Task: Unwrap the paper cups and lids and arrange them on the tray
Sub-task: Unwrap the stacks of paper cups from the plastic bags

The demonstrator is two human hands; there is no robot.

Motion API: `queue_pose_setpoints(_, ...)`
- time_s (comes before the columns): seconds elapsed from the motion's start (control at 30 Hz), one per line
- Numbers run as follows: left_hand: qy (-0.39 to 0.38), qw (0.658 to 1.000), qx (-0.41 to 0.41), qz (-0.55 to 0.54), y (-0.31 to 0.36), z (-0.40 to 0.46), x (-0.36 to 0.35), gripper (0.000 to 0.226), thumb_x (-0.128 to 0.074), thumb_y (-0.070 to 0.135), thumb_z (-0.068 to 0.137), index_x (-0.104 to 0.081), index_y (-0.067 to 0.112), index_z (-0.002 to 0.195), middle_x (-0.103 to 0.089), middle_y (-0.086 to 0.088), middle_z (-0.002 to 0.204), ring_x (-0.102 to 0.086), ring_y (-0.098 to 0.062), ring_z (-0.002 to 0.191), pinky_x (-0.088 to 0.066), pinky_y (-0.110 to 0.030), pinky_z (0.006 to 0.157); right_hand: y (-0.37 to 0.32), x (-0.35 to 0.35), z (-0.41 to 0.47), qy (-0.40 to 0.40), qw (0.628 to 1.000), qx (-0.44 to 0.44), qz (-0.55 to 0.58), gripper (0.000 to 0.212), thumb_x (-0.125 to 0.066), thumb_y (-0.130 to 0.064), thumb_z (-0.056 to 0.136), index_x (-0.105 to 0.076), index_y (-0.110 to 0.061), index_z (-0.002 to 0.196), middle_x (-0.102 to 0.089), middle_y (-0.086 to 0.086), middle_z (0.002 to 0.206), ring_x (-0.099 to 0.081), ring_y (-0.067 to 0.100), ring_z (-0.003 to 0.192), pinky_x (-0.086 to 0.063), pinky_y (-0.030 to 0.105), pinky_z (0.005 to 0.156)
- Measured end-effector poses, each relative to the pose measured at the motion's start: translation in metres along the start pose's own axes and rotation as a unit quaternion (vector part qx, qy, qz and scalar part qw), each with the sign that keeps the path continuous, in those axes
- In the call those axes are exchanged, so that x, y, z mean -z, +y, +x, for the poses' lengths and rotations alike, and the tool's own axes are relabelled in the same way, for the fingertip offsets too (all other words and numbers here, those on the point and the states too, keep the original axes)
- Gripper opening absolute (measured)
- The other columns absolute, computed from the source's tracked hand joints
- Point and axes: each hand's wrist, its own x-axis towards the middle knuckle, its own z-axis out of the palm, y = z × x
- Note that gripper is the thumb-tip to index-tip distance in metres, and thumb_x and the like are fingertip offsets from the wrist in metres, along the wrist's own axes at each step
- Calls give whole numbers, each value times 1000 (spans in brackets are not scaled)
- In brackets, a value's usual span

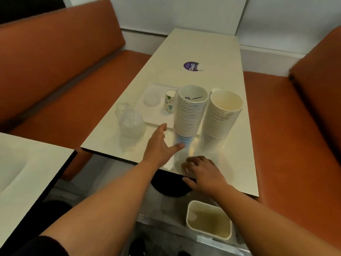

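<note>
Two tall stacks of white paper cups stand on the table: the left stack (189, 111) and the right stack (222, 117). A white tray (156, 118) lies behind and left of them, holding a clear lid (152, 98) and one small patterned cup (169, 101). A clear bag of lids (130, 119) sits left of the tray. My left hand (159, 146) reaches with fingers spread toward the base of the left stack, thumb near its blue bottom. My right hand (203, 172) rests palm down on thin clear plastic wrap (184, 159) at the table's near edge.
The cream table (212, 58) carries a purple round sticker (191, 66). Orange benches (55, 58) flank both sides. A white bin (209, 219) stands on the floor below the near edge. A second table (27, 172) is at the left.
</note>
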Motion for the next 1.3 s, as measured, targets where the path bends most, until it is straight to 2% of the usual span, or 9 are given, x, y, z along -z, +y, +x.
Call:
queue_pose_setpoints(0.13, 82, 995, -21, 44, -27, -37, 50, 38, -73, 44, 83, -67, 18, 110, -68, 7, 96, -63, -4, 78, -53, -24, 76, -40, -6, 25, 3, 996, 91, 5, 55, -49, -53, 95, -41, -33, 146, -37, -4, 155, -29, 22, 142, -22, 37, 117)
queue_pose_setpoints(0.27, 218, 973, -25, 75, -72, -74, 123, 32, -63, 48, 84, -72, 17, 81, -64, 11, 69, -60, -5, 64, -51, -24, 60, -104, -9, 60, -7, 981, 194, -10, 64, -48, -55, 94, -34, -30, 151, -38, -2, 155, -31, 20, 141, -23, 34, 116)
queue_pose_setpoints(0.5, 437, 879, 139, 131, -161, -100, 290, 23, -62, 30, 93, -70, 10, 84, -67, -1, 78, -58, -15, 72, -38, -16, 61, -254, 0, 147, -33, 953, 291, 73, 64, -52, -50, 96, -27, -35, 153, -37, -7, 155, -38, 13, 137, -34, 25, 109)
queue_pose_setpoints(0.63, 547, 811, 193, 73, -216, -98, 372, 31, -70, 28, 87, -60, 9, 109, -61, -6, 99, -56, -18, 83, -40, -20, 72, -346, 8, 205, -57, 942, 304, 129, 67, -56, -45, 96, -27, -31, 153, -36, -6, 155, -38, 15, 138, -34, 29, 110)
queue_pose_setpoints(0.77, 527, 807, 267, -10, -270, -81, 438, 73, -79, 38, 78, -41, 16, 136, -54, -4, 126, -59, -21, 108, -46, -28, 86, -429, 9, 258, -65, 935, 310, 160, 71, -59, -42, 94, -26, -24, 154, -39, 0, 153, -44, 19, 134, -42, 34, 108)
queue_pose_setpoints(0.9, 492, 818, 295, -43, -308, -54, 472, 96, -83, 45, 72, -27, 21, 147, -44, -4, 145, -50, -25, 127, -44, -40, 105, -496, 6, 304, -94, 935, 303, 158, 80, -62, -46, 92, -19, -24, 156, -31, 1, 158, -38, 19, 139, -36, 32, 111)
queue_pose_setpoints(1.0, 485, 826, 284, -53, -329, -38, 486, 104, -85, 46, 68, -24, 21, 148, -42, -4, 148, -48, -26, 131, -44, -42, 107, -534, 6, 331, -104, 937, 304, 138, 85, -66, -45, 90, -17, -22, 157, -26, 0, 161, -30, 21, 145, -30, 33, 114)
queue_pose_setpoints(1.13, 479, 835, 265, -59, -343, -24, 497, 104, -88, 45, 64, -27, 22, 146, -47, 0, 142, -50, -23, 128, -48, -41, 104, -565, -2, 366, -114, 949, 253, 150, 79, -70, -39, 87, -28, -18, 151, -39, 6, 152, -39, 28, 136, -38, 39, 106)
queue_pose_setpoints(1.3, 417, 866, 275, -13, -350, -14, 495, 94, -88, 42, 65, -34, 23, 141, -53, 1, 137, -53, -24, 125, -46, -43, 106, -575, -30, 387, -167, 964, 200, 58, 80, -70, -45, 86, -28, -18, 148, -50, 9, 138, -54, 30, 119, -50, 38, 89)
